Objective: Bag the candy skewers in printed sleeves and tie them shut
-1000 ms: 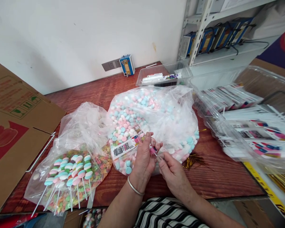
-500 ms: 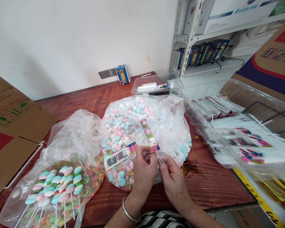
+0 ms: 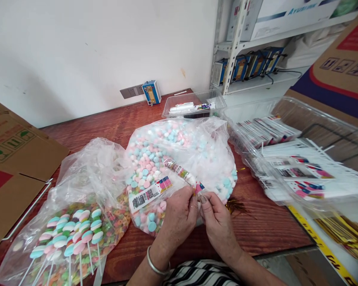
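Note:
A slim printed candy wrapper (image 3: 179,171), filled with small candies, points up and left from my hands. My left hand (image 3: 180,212) pinches its lower end, where a colourful pattern shows. Close against it, my right hand (image 3: 217,222) is closed too, thumb and finger pressed together at the wrapper's bottom; what they grip is too small to make out. Beneath both hands lies a clear bag of pastel marshmallows (image 3: 149,157). A flat printed wrapper (image 3: 150,194) rests on this bag, left of my hands. Thin gold ties (image 3: 238,206) lie right of my right hand.
Marshmallow skewers (image 3: 68,234) lie on a bag of ring-shaped candies (image 3: 116,216) at left. A clear bin (image 3: 250,159) at right holds printed wrappers and white sticks. Gold strips (image 3: 343,234) are below it. Cardboard boxes (image 3: 14,139) flank the table; a small tray (image 3: 167,113) stands behind.
The filled wrapper has tipped from nearly upright over to the left. My left hand has turned over its lower end, and both hands stay close together. The view has shifted slightly.

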Motion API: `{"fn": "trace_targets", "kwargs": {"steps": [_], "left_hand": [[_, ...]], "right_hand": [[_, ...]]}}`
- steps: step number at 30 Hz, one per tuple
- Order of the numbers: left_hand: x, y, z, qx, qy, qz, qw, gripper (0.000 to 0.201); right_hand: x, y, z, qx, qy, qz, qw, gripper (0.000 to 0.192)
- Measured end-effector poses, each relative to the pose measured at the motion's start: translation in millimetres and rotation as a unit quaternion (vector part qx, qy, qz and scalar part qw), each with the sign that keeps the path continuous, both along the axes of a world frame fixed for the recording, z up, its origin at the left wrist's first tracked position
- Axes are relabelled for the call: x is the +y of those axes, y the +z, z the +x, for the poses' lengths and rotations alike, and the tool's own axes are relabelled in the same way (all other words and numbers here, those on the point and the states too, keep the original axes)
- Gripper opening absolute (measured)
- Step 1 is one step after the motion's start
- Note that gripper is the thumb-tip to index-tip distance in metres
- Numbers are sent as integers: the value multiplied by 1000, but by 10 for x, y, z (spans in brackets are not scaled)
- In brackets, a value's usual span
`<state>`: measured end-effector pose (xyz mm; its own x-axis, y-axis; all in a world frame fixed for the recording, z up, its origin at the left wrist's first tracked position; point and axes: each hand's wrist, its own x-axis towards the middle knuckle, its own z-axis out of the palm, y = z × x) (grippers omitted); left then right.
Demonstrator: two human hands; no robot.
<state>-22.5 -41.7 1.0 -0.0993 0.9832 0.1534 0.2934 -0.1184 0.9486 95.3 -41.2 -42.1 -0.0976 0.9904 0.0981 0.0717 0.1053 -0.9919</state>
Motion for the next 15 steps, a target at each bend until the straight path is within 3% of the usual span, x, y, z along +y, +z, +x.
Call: {"fn": "trace_targets", "kwargs": {"steps": [3,5,6,8,11,13,15], "left_hand": [[-15,-9,10,-21,12,-12,1000,12],[-11,-24,33,-88,31,-26,995,4],[-4,-31,45,-149,35,-36,987,9],[23,-34,64,-313,22,-73,947,26],[94,0,61,-527,-2,-130,840,37],[162,43,37,-595,9,-129,794,39],[239,88,5,-627,32,-102,771,32]], "right_hand": [[25,5,33,27,9,-19,999,27],[24,7,42,43,18,-28,999,27],[16,6,41,50,21,-32,998,27],[-9,-1,25,64,25,-36,997,27],[-63,-17,-19,80,48,-41,995,27],[-100,-23,-41,76,75,-42,993,28],[-130,-28,-41,34,88,-16,995,25]]}}
